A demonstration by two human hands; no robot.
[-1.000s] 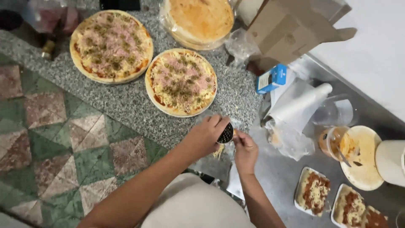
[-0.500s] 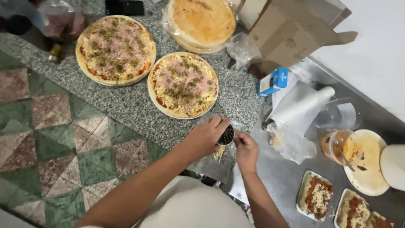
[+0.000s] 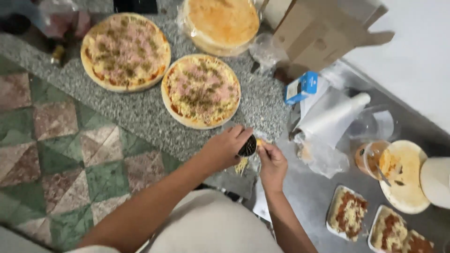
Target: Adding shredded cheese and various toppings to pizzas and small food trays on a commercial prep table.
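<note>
A small dark grater, perforated and seemingly curved, is clasped by the left hand, whose fingers are wrapped over its top and far side. It is held just above the near edge of the grey speckled worktop, near the closer pizza. Shredded cheese hangs beneath it. Just right, a yellowish cheese piece is pinched against the grater by the right hand.

Head view, steeply down, close
</note>
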